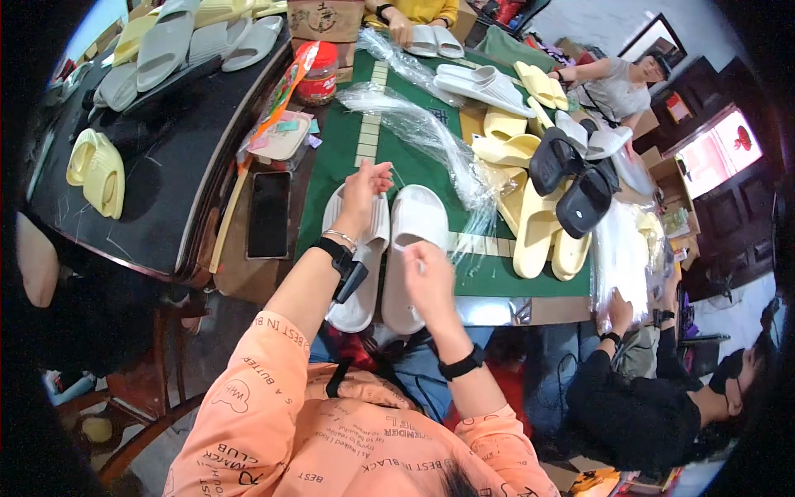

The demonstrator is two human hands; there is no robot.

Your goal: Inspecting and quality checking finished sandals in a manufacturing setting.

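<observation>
Two off-white slippers (360, 291), smooth, moulded and foam-like, with broad rounded straps, lie side by side on the green-topped table (484, 286) right before the person, heels at its near edge. The left hand (362, 195) is over the strap end of one, fingers bent; I can't tell whether it grips anything. The right hand (429, 282), blurred, is above the other with its fingers drawn in, a thin pale sliver by the fingertips; whether they are clamped on it I can't make out. Hands and the left wrist's chunky black device (341, 269) hide parts of the pair.

Crinkled, glossy clear plastic film (422, 124) sprawls just beyond the right slipper, crossing the tabletop. To the right, a heap of matte pale-yellow slippers (537, 240) overlaps too much to count; at least two chunky black slippers (584, 203) sit on top. On the left I count one flat black phone (269, 215) and one clear jar with a red lid (317, 74). Two ribbed yellow slippers (98, 176) rest on the scuffed black table (166, 182) farther left. Across, a co-worker's hand (400, 31) is beside two pale grey slippers (435, 41).
</observation>
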